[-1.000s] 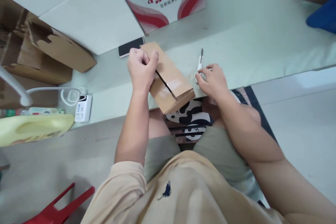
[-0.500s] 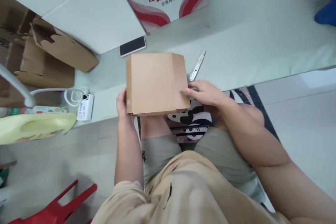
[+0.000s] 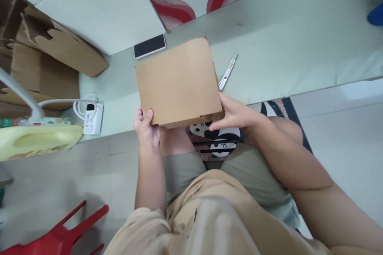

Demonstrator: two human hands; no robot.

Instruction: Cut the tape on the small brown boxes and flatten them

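Box (image 3: pixel 179 83): brown cardboard, at the near edge of the counter (image 3: pixel 284 48), slightly tilted and jutting past that edge; whether it is lifted clear cannot be told
Left grip (image 3: pixel 146 125): grasping the box at its near left corner, thumb on the upper face, fingers round the side
Right grip (image 3: pixel 235 111): at the near right corner, thumb apart from the card; the fingers are partly hidden, so whether they grasp cannot be told
Handling: probably light and fairly stiff, apt to dent if squeezed mid-panel; the smooth card may slip a little
Hold: best by opposite sides, near the corners, fingers supporting from below
Box face: no print visible
Knife (image 3: pixel 228 72): on the counter just beside the box, no writing readable
Carton (image 3: pixel 194 0): large red 娃哈, the next character partly cut off; smaller 饮用纯净水 (drinking purified water) below
Bottle (image 3: pixel 42 139): yellow, marks too blurred to read
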